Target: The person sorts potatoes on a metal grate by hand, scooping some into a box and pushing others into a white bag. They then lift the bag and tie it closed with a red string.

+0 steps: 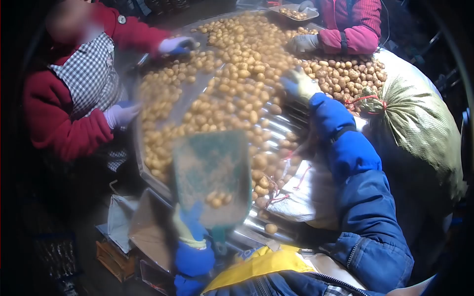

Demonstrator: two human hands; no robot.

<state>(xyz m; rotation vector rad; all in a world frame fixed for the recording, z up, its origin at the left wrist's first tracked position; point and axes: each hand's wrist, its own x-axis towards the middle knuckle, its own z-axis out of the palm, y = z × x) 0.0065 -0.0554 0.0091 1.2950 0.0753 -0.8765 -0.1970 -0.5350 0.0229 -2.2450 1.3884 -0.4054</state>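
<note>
My left hand (191, 227), in a blue and pale yellow glove, grips the lower left side of a green scoop (212, 167). The scoop's dusty pan holds a few potatoes (218, 199), and its short handle points toward my body. Farther out, my right hand (300, 85) reaches to the potato pile (247, 74), gloved likewise. Its fingers are apart and blurred by motion, at the edge of the potatoes, with nothing seen held in them.
A person in red with a checked apron (86, 66) works at the left of the metal sorting table (148, 175). Another person's gloved hand (305, 43) rests at the far side, near a tray (294, 14). A tied sack (419, 116) bulges at right; boxes (153, 222) stand lower left.
</note>
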